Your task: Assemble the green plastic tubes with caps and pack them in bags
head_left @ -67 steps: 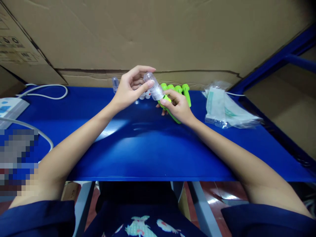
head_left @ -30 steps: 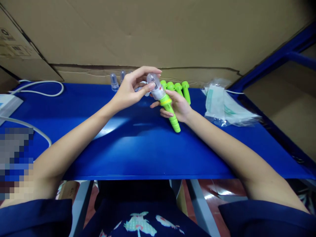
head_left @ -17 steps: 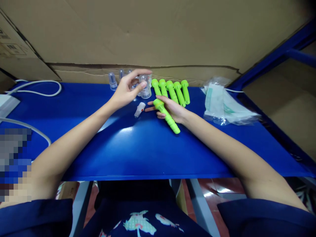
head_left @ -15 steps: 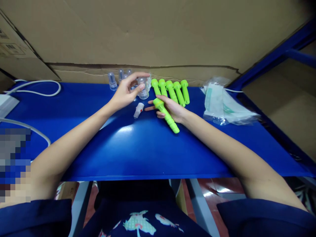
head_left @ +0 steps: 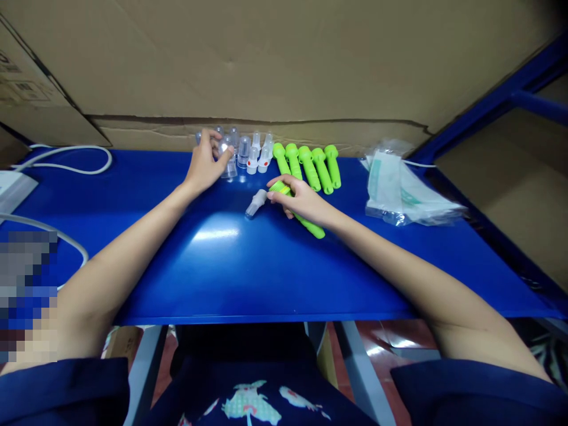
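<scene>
My left hand point(head_left: 206, 161) is at the cluster of clear parts, with fingers and thumb around a clear plastic cover point(head_left: 228, 163) at the table's surface. My right hand point(head_left: 306, 200) grips a lime-green ribbed handle point(head_left: 314, 228), shaped like a small torch, its wide head partly hidden by the fingers. At the fingertips of that hand, a white fitting with a clear tip point(head_left: 256, 204) lies tilted. Other clear covers point(head_left: 244, 151) stand beside the left hand. To their right are several white fittings with red dots point(head_left: 263, 160), standing upright.
Several lime-green handles point(head_left: 309, 168) lie in a row behind my right hand. Plastic bags point(head_left: 399, 183) lie on the right of the blue table point(head_left: 248, 278). A cardboard wall point(head_left: 275, 65) rises behind; a white cable point(head_left: 75, 170) loops at left.
My left hand has moved left with the clear cover, uncovering the white fittings. My right hand's fingers have curled over the green handle's head, and the loose white fitting has shifted slightly right.
</scene>
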{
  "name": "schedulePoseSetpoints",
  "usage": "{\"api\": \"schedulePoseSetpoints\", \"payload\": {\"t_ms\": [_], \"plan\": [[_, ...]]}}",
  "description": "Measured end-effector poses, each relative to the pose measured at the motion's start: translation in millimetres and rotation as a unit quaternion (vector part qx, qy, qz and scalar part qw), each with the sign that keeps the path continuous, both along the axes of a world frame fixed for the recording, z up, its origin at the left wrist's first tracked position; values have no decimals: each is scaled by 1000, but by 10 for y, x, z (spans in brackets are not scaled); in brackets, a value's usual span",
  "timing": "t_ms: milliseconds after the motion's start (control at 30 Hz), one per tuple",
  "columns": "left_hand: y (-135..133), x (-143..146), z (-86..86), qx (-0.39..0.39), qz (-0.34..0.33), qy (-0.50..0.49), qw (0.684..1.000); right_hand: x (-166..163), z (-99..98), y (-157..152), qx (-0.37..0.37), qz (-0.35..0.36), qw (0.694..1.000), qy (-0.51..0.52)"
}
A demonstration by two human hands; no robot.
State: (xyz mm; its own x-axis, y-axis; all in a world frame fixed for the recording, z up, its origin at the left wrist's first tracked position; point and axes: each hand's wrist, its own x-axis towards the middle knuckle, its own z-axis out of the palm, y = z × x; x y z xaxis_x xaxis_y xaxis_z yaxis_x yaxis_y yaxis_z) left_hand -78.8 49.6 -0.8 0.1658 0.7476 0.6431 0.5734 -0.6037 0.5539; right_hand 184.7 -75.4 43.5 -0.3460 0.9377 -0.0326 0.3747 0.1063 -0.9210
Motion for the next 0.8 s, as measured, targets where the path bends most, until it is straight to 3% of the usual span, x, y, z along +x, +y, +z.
{"api": "schedulePoseSetpoints", "payload": {"t_ms": [200,367,500,567,700,800], "plan": [[-128,-125,52,88,19,141,986,14,-4,3,-7,4,1000,-28],[-110,-203,-4,145,65,114,981,0,6,-9,-12,4,998,-55],[-238,-120,133,150,106,101,978,-27,23,-7,-30,-15,998,-51],[-361,16,227,131,72,143,978,-33,33,-3,-50,-28,998,-33],[-649,382,345,50,-72,257,962,-1,43,26,-59,-29,998,-6],[-813,555,400,-16,-92,317,944,56,38,73,-42,-30,998,-23]]}}
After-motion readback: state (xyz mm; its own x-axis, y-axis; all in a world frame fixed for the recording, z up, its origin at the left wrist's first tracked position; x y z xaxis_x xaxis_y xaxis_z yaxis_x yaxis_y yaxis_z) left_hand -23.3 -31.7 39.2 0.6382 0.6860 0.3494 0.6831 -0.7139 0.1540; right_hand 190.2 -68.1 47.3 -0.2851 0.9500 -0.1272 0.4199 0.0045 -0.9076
